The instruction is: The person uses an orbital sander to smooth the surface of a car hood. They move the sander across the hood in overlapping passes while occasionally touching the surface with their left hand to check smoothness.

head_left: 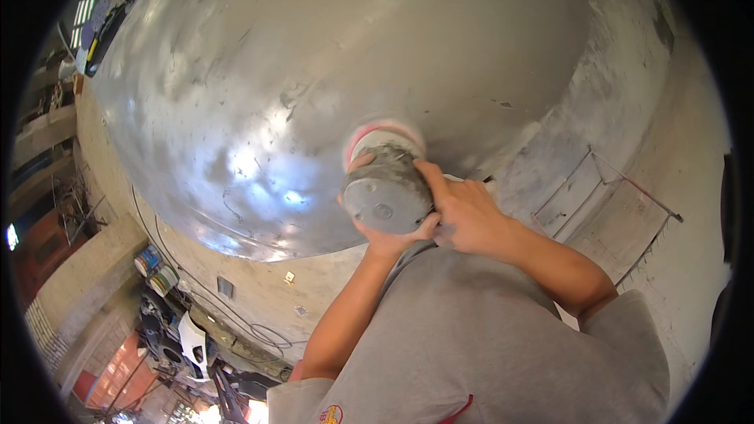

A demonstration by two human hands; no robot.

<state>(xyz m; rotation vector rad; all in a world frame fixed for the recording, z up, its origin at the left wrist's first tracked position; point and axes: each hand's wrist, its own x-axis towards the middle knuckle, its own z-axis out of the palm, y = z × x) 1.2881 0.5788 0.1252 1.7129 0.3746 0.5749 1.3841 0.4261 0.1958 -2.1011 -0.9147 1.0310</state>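
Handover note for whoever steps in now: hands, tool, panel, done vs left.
Left hand: cupped under the grey power sander.
Right hand: gripping its body from the right side.
Sander: its pink-edged disc is pressed against the large curved metal panel.
Done: bright, shiny patches left of the disc.
Left: duller, scratched areas elsewhere on the panel; how far the sanding goes I cannot tell.

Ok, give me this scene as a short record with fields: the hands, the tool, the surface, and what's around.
left hand: cups the tool from below
right hand: grips the tool's side
tool: grey round-bodied sander, its pad pressed to the metal
surface: large curved grey metal panel, scuffed and shiny in patches
surroundings: concrete floor, paint cans, cables
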